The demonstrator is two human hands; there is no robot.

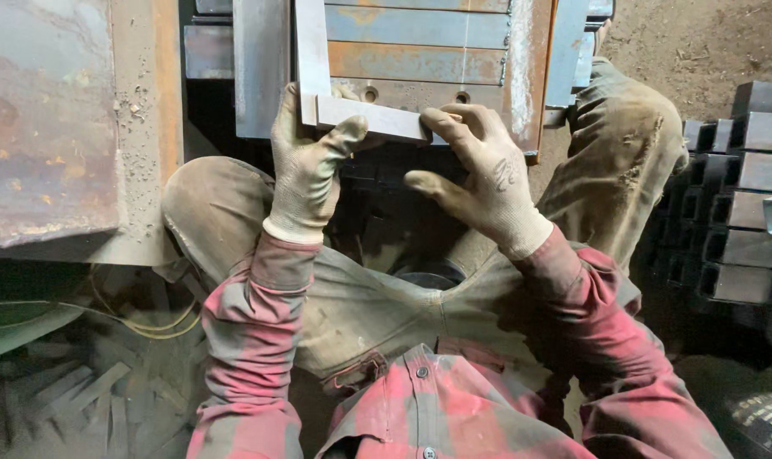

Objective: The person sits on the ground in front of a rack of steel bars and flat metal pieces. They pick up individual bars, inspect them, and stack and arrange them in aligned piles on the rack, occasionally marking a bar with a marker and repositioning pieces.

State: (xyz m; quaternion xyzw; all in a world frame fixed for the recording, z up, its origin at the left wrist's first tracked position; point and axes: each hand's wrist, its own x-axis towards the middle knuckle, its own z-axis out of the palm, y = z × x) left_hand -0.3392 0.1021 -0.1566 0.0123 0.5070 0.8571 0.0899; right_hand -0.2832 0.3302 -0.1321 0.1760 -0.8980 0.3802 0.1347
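An L-shaped pale metal square (318, 76) lies against a rusty steel plate (420, 59) in front of me. My left hand (305, 166), in a dirty white glove, grips the corner of the square with the thumb on its lower arm. My right hand (479, 174), also gloved, presses fingertips on the right end of that lower arm, near two small holes in the plate. I sit with my knees spread under the plate, in a red checked shirt.
A large rusty steel slab (54, 119) stands at the left. Several short square steel tubes (743, 212) are stacked at the right. Yellow cable (148, 323) and metal scraps lie on the dirty floor at the lower left.
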